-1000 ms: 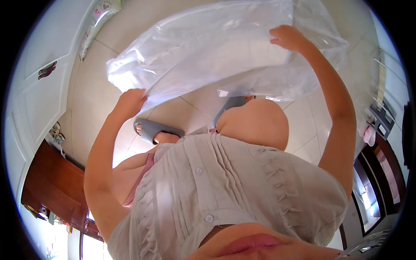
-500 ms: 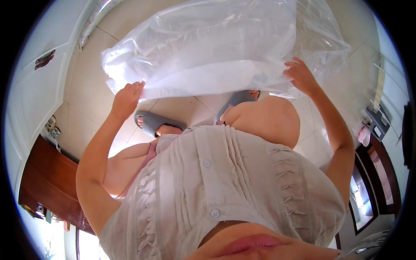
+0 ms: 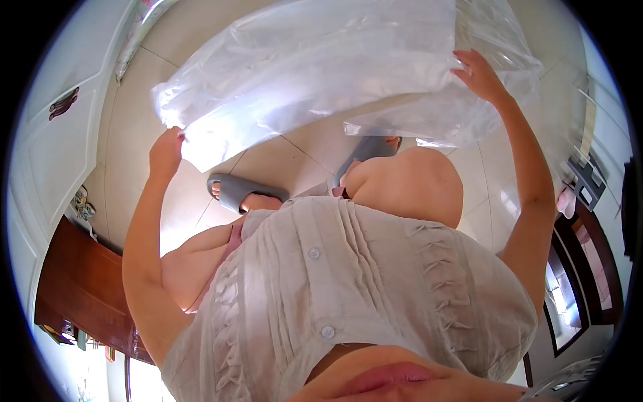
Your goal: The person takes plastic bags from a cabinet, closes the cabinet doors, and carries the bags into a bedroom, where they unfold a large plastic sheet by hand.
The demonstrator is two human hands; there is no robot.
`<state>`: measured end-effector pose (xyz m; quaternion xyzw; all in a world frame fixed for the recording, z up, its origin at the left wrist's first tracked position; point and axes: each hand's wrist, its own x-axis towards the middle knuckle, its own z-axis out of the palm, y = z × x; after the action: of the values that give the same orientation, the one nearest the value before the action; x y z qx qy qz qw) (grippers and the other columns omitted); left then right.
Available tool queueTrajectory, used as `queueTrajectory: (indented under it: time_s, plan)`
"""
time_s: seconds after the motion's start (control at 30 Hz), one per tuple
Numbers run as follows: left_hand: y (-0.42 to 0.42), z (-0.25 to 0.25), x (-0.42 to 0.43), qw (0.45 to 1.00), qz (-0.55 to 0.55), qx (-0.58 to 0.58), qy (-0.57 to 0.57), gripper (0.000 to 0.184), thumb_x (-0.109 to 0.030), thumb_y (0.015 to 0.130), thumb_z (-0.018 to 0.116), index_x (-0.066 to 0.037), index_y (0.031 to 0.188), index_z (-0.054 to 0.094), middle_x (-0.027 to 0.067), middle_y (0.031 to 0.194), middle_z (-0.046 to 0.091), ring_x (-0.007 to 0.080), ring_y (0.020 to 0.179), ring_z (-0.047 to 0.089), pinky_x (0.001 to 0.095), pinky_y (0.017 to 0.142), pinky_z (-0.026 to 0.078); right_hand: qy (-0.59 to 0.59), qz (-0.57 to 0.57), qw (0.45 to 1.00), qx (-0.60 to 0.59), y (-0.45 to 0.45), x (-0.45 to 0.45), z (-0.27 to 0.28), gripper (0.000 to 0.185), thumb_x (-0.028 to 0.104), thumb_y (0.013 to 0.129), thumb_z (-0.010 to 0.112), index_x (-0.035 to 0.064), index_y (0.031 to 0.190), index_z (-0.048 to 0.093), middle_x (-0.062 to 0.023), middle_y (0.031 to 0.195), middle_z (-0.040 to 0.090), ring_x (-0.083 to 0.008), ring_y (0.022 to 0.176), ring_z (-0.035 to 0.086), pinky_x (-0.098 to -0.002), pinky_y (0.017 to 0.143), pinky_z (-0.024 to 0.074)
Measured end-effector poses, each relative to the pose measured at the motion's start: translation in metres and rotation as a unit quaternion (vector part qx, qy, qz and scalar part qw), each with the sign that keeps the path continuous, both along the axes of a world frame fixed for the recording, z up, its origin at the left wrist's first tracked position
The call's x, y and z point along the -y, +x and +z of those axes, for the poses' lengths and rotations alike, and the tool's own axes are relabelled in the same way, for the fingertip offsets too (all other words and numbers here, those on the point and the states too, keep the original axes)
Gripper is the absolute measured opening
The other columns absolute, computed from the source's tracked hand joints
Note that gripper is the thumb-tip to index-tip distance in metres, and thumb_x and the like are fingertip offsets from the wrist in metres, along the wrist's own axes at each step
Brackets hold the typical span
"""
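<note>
A large, clear plastic sheet (image 3: 315, 80) stretches across the upper part of the head view, creased and shiny. My left hand (image 3: 166, 154) is closed on its near left edge, with the fingertips partly turned from view. On the right, my right hand (image 3: 479, 77) pinches the sheet between thumb and fingers. Between the hands the near edge runs taut at a slant, higher on the right. Below my right hand a loose flap of the plastic hangs down towards my knee. Whether the sheet is a bag or a single layer I cannot tell.
Beneath lies a tiled floor (image 3: 288, 157), with my feet in grey slippers (image 3: 244, 192). A white cabinet door (image 3: 57, 141) with a dark handle stands at left, above brown wooden furniture (image 3: 80, 281). A grey plastic item (image 3: 587, 184) is at right.
My right hand has moved up and slightly right, lifting the sheet's edge there. My left hand has shifted left. The near edge now slants, and a flap has separated beneath the right hand.
</note>
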<state>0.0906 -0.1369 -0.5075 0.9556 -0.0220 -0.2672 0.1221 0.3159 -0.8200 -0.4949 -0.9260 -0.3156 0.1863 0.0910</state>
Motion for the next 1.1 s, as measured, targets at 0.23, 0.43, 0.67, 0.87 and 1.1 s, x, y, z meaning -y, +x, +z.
queueTrajectory:
  time_s: [0.23,0.43,0.67,0.87,1.1]
  plan:
    - [-0.016,-0.011,-0.018,0.998,0.058,-0.033,-0.003,0.013,-0.014,0.091,0.053,-0.004,0.1,0.054,0.0189,0.092,0.062,0.0392,0.087,0.059,0.0482,0.073,0.046,-0.018,-0.085,0.989,-0.117,-0.01,-0.059,0.07,0.023,0.012,0.09,0.057,0.0021,0.111,0.054,-0.0214,0.102,0.064,-0.0389,0.098,0.059,-0.0439,0.082,0.0459]
    - [-0.005,-0.027,-0.015,0.993,0.021,-0.074,0.091,0.013,-0.012,0.091,0.051,-0.005,0.101,0.051,0.0181,0.089,0.064,0.0396,0.084,0.06,0.0497,0.072,0.047,-0.143,-0.048,0.987,-0.058,0.064,0.015,-0.041,0.027,0.002,0.082,0.052,0.0016,0.11,0.054,-0.0198,0.1,0.065,-0.0379,0.096,0.06,-0.0437,0.082,0.0471]
    - [-0.023,-0.066,-0.035,0.985,0.14,-0.028,0.1,0.015,-0.011,0.091,0.05,-0.005,0.105,0.054,0.0194,0.096,0.065,0.0409,0.091,0.06,0.0486,0.076,0.047,0.102,-0.402,0.832,-0.368,0.081,0.036,-0.004,0.015,0.017,0.09,0.061,0.0057,0.1,0.063,-0.0051,0.095,0.067,-0.0169,0.089,0.063,-0.0323,0.08,0.0497]
    - [-0.035,-0.098,-0.022,0.935,0.331,0.117,0.051,0.026,-0.021,0.09,0.058,-0.004,0.11,0.057,0.0199,0.099,0.065,0.041,0.095,0.061,0.0444,0.082,0.047,0.33,-0.464,0.738,-0.363,0.063,0.067,-0.085,0.037,0.042,0.093,0.058,0.0075,0.103,0.063,-0.0006,0.091,0.063,-0.0118,0.082,0.058,-0.0277,0.075,0.0472]
    - [-0.093,-0.135,0.034,0.813,0.577,0.043,0.073,0.04,-0.032,0.091,0.059,0.003,0.11,0.051,0.0292,0.102,0.061,0.0431,0.096,0.06,0.0479,0.085,0.046,0.108,-0.365,0.924,-0.026,0.005,0.001,-0.106,0.047,0.047,0.096,0.047,0.0026,0.089,0.06,-0.0132,0.08,0.067,-0.0309,0.075,0.064,-0.0411,0.069,0.048]
